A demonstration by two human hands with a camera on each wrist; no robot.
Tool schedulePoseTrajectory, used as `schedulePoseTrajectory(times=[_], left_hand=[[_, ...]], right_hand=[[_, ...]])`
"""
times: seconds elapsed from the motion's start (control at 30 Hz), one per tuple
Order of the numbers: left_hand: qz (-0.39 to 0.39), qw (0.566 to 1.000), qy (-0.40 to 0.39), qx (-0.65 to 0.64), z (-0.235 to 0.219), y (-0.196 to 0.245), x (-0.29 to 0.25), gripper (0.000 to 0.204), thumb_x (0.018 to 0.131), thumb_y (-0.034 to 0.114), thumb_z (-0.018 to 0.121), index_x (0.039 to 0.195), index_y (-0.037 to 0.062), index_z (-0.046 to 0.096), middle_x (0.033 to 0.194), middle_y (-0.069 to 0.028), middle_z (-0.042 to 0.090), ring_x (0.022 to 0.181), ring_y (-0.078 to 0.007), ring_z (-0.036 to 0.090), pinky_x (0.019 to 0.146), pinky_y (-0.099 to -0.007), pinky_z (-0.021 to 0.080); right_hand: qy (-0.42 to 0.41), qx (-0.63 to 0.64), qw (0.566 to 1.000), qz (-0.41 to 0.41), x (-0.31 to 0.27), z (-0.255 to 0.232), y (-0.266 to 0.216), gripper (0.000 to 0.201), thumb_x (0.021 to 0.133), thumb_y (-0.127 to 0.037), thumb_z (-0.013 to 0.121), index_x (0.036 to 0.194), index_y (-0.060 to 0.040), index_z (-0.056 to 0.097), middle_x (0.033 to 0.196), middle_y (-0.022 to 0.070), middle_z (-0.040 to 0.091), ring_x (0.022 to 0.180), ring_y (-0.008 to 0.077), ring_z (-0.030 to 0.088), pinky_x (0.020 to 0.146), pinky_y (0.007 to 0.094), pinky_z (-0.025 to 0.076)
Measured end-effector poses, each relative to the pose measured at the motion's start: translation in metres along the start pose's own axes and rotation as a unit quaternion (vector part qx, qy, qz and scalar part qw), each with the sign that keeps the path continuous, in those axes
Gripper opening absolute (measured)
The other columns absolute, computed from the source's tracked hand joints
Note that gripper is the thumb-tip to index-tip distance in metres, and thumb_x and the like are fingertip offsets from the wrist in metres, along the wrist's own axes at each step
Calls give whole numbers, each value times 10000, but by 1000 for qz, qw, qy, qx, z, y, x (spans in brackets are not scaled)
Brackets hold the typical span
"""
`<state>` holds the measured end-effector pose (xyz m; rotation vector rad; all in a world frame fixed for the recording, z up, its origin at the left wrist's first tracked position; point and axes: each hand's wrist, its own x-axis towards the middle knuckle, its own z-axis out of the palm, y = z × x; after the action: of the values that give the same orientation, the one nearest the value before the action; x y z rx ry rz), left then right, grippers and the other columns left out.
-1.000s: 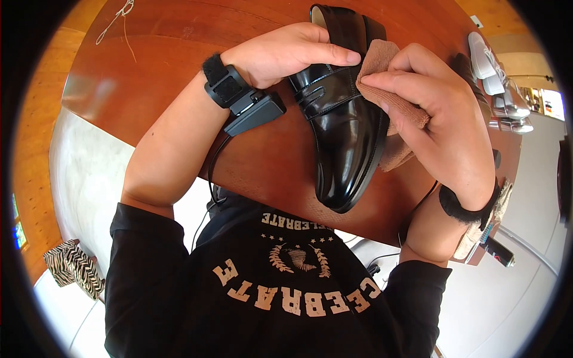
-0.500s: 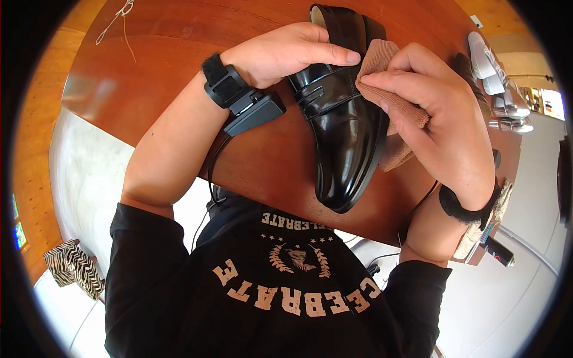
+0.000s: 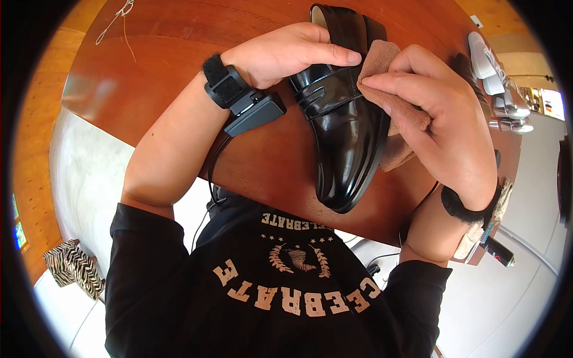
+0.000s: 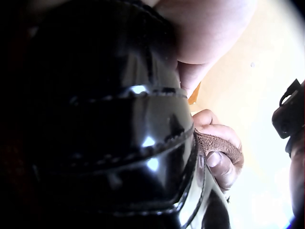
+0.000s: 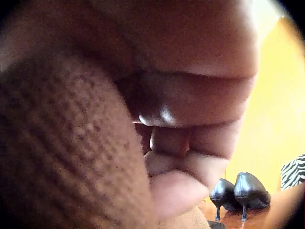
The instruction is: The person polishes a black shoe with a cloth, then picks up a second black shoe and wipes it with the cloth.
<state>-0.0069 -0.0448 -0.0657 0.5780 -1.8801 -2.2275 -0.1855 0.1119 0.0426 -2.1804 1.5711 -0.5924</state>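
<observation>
A glossy black loafer [image 3: 343, 143] is over the wooden table, its toe toward the person. My left hand [image 3: 286, 55] grips it near the opening, thumb laid across the upper; the other fingers are mostly hidden by the shoe. In my right hand [image 3: 447, 113] a folded brown cloth [image 3: 379, 62] is pinched between thumb and fingers, right at the loafer's side near the strap. The left wrist view shows the loafer's stitched strap [image 4: 119, 124] up close and the cloth [image 4: 221, 145] at its edge. Ribbed cloth [image 5: 62, 143] fills much of the right wrist view.
White sneakers [image 3: 484, 65] and silver shoes [image 3: 514, 102] stand along the table's right side. Black high heels [image 5: 250, 193] show in the right wrist view. String [image 3: 124, 15] lies on the table [image 3: 155, 77] at the far left. A dark can [image 3: 498, 252] is near my right forearm.
My right hand and the cloth have shifted very slightly to the right. The left hand and loafer look the same.
</observation>
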Motion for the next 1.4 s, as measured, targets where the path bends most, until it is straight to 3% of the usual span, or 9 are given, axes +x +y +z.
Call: schedulePoseTrajectory(times=[0.03,0.2,0.3,0.37,0.53,0.73,1.0,1.2,1.4], left_hand=[[-18,1000,-14,3,-3,0,0,353,990,313,694,1185,18,698,1039,-16,739,914,-82,676,846,-243,527],[-18,1000,-4,7,-2,-3,1,354,994,312,689,1191,18,697,1061,-23,743,931,-87,679,857,-245,528],[-17,1000,-1,7,-2,-2,2,354,995,307,687,1194,15,695,1065,-23,743,953,-88,676,875,-249,524],[-20,1000,0,5,-1,-3,3,346,994,305,687,1180,13,701,1055,-21,743,955,-86,671,874,-251,519],[-9,999,12,32,0,1,0,317,985,312,698,1089,13,728,989,-10,735,877,-73,648,800,-245,504],[-3,999,2,35,-4,-3,3,328,974,329,709,1069,15,730,950,0,722,815,-63,634,748,-230,498],[-10,999,8,29,-2,-3,2,331,991,314,688,1136,17,712,1009,-11,735,885,-67,656,805,-230,511],[-6,1000,-18,6,-2,0,1,357,987,328,698,1162,18,705,1040,-16,736,912,-76,662,838,-239,512],[-11,1000,-5,14,-2,-2,2,351,987,328,698,1158,22,707,1047,-14,737,925,-82,666,847,-241,512]], right_hand=[[-6,13,1000,-7,-1,-1,-1,211,888,63,666,1092,36,716,925,90,571,790,202,601,675,285,490],[-29,56,998,-26,-3,-3,-1,242,872,110,651,1095,44,719,931,78,548,762,158,590,604,263,512],[-58,63,996,5,-6,-9,-2,287,847,146,629,1100,45,719,929,80,547,766,171,592,614,265,516],[-64,65,995,-32,-7,-12,-1,317,829,164,614,1099,39,724,932,84,554,771,181,594,627,266,513],[-15,56,997,-57,-5,-11,3,339,819,157,606,1100,18,735,937,89,577,798,197,594,668,283,488],[24,22,999,-8,1,1,-1,248,863,92,644,1092,32,720,931,81,586,803,202,588,697,297,460],[-17,17,1000,6,-3,-2,0,214,880,70,654,1084,36,708,933,79,590,815,209,592,705,295,462],[45,-13,999,13,5,5,7,255,867,78,650,1111,28,704,966,94,609,854,226,604,767,298,478],[30,-26,999,11,5,3,6,288,851,78,657,1129,18,704,986,97,618,887,241,611,803,300,483]])
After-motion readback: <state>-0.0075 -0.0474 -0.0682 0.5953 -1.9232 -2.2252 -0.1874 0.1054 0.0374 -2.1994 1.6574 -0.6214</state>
